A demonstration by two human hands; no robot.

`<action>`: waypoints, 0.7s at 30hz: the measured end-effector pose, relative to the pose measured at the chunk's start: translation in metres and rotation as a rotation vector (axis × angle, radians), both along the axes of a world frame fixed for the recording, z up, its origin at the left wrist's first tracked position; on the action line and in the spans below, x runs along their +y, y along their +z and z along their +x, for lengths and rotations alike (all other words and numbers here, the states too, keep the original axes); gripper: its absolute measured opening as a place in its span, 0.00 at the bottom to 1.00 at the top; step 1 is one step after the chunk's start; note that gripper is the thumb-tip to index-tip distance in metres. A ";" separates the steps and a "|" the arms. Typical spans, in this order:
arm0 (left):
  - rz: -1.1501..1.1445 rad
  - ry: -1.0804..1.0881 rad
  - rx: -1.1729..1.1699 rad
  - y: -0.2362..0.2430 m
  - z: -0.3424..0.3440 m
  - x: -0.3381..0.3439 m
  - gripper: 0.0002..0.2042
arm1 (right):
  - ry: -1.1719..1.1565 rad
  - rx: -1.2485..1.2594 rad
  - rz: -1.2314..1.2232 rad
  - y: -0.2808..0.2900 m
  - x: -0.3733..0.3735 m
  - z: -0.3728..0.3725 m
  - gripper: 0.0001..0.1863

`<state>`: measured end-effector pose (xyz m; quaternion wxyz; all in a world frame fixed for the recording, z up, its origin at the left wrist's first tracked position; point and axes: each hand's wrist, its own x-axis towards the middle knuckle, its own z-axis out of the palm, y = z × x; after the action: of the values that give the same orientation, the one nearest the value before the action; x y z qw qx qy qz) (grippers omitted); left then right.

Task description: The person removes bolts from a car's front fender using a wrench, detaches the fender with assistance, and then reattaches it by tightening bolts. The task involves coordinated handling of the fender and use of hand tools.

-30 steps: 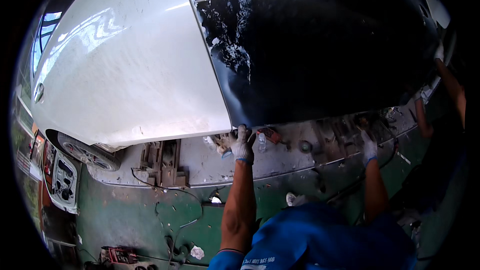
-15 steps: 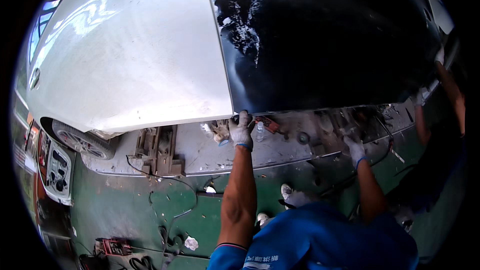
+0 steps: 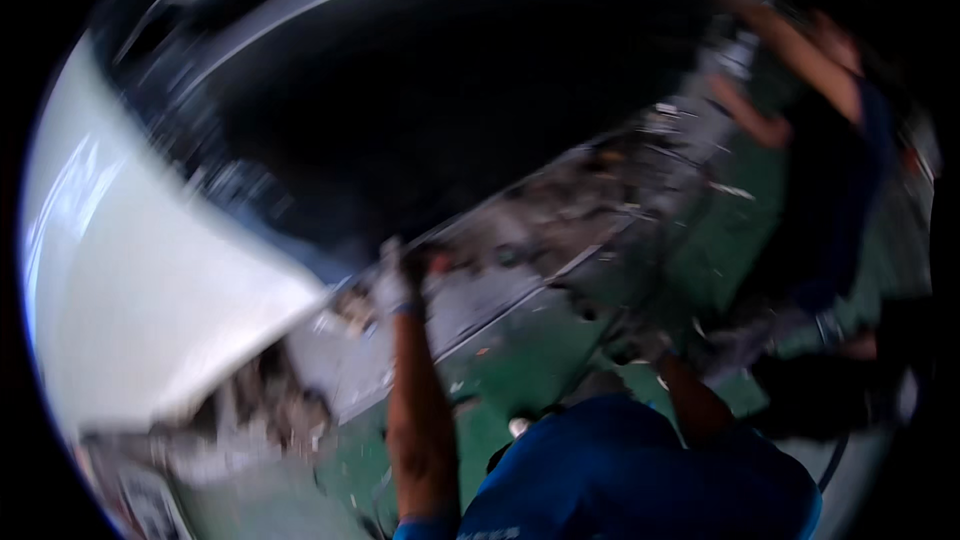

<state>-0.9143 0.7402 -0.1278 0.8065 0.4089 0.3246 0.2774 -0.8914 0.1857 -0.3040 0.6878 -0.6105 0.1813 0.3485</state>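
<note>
Swung rightward since the earlier frame, our view now puts the dark panel (image 3: 430,110) across the upper middle and slants its lower edge up to the right. The white panel (image 3: 150,270) fills the left side, meeting the dark one along a seam. Below runs the grey platform (image 3: 480,295), strewn with blurred clutter. At right, a co-worker (image 3: 825,190) reaches up to the far end of the dark panel, so that both ends seem attended. Our left hand (image 3: 394,282), gloved, is at the lower edge near the seam, probably to steady that corner; blur hides whether its fingers clamp or merely press. Our right hand (image 3: 652,345), drawn nearer our body, seems off the panel; we cannot tell its grip.
</note>
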 end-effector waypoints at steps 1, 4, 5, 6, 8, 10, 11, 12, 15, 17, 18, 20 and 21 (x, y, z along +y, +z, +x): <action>-0.101 -0.050 -0.065 -0.002 0.025 -0.021 0.23 | 0.119 -0.158 0.360 -0.124 -0.094 0.031 0.07; -0.043 0.006 -0.049 0.017 0.019 -0.025 0.31 | 0.091 -0.141 -0.091 -0.092 -0.041 -0.004 0.10; -0.047 -0.023 -0.015 0.014 0.046 -0.038 0.35 | 0.077 -0.104 -0.091 -0.106 -0.078 -0.008 0.12; -0.037 -0.067 -0.030 0.010 0.073 -0.052 0.39 | 0.071 -0.069 -0.092 -0.127 -0.112 -0.016 0.13; -0.022 -0.040 -0.011 -0.006 0.094 -0.059 0.38 | 0.183 -0.019 -0.344 -0.083 -0.114 -0.020 0.14; -0.021 0.029 0.040 0.014 0.114 -0.100 0.43 | 0.376 0.081 -0.595 -0.019 -0.121 -0.019 0.15; -0.015 0.152 0.025 0.009 0.111 -0.096 0.44 | 0.471 0.112 -0.649 0.015 -0.116 -0.014 0.16; -0.021 0.174 -0.003 -0.001 0.113 -0.084 0.44 | 0.425 0.072 -0.616 -0.015 -0.132 -0.007 0.16; 0.013 0.072 0.024 -0.009 0.123 -0.101 0.37 | 0.331 -0.051 -0.366 -0.078 -0.169 0.024 0.18; 0.268 0.246 0.055 -0.019 0.178 -0.137 0.36 | 0.245 0.000 -0.336 -0.072 -0.184 0.049 0.17; 0.306 0.329 0.076 -0.024 0.197 -0.140 0.35 | 0.252 0.012 -0.340 -0.066 -0.178 0.062 0.17; 0.084 0.181 0.007 -0.016 0.207 -0.169 0.35 | 0.286 0.055 -0.388 -0.062 -0.183 0.069 0.16; -0.020 0.148 -0.017 -0.005 0.198 -0.175 0.36 | 0.327 0.056 -0.404 -0.059 -0.180 0.076 0.16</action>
<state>-0.7163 0.5648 -0.1326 0.7904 0.3735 0.3500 0.3365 -0.8155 0.0054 -0.3626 0.4810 -0.7467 0.1652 0.4286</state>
